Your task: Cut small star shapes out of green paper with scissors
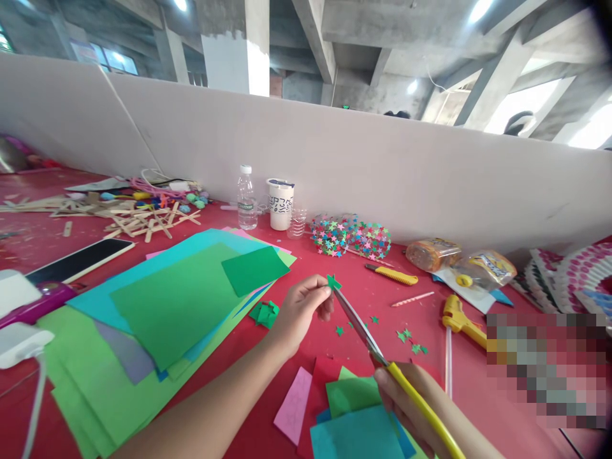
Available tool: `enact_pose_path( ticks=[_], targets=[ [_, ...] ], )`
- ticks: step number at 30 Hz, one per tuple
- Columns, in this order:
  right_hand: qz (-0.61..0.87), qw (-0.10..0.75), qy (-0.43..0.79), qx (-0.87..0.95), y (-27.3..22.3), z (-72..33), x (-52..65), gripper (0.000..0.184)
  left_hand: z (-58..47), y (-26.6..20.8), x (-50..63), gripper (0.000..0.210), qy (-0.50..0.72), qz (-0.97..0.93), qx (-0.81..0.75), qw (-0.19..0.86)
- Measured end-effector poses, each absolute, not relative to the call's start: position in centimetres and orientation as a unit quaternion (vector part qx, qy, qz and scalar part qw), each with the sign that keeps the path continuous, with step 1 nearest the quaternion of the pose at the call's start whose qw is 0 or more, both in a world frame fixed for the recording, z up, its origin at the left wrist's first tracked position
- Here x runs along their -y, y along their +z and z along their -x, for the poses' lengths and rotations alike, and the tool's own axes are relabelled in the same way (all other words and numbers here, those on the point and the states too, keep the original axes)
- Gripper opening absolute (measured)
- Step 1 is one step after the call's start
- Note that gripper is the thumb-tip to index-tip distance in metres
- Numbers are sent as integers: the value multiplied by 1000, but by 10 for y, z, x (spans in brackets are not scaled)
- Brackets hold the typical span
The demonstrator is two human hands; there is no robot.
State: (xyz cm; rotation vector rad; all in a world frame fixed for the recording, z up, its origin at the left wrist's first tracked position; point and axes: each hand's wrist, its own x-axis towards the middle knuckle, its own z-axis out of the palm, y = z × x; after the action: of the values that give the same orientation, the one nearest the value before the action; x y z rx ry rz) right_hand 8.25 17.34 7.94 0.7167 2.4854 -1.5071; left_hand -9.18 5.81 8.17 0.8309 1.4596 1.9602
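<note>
Between thumb and fingertips, my left hand (306,306) pinches a small green paper star (333,282). My right hand (406,389) is closed around the yellow handles of a pair of scissors (366,335). The blades point up and away, their tips right at the star's lower edge; whether they touch it I cannot tell. Several loose green stars (415,348) lie on the red table to the right of the blades. A small pile of green paper pieces (264,313) sits left of my left hand. Coloured paper pieces (356,433) lie below my right hand.
Large green and blue sheets (182,306) cover the left side. A yellow utility knife (392,274), a yellow glue gun (461,315) and plastic bottles (485,268) lie right. At the back, a water bottle (247,201) and a white cup (280,207) stand before a partition (363,166).
</note>
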Motion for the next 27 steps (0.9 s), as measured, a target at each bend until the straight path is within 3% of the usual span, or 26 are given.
enact_pose_path(
  ticks=[12, 27],
  targets=[
    [-252, 59, -516, -817, 75, -83, -173, 51, 95, 83, -58, 18, 733, -279, -565, 256],
    [-267, 61, -556, -785, 86, -85, -164, 58, 91, 81, -59, 17, 750, -255, -553, 259]
  ],
)
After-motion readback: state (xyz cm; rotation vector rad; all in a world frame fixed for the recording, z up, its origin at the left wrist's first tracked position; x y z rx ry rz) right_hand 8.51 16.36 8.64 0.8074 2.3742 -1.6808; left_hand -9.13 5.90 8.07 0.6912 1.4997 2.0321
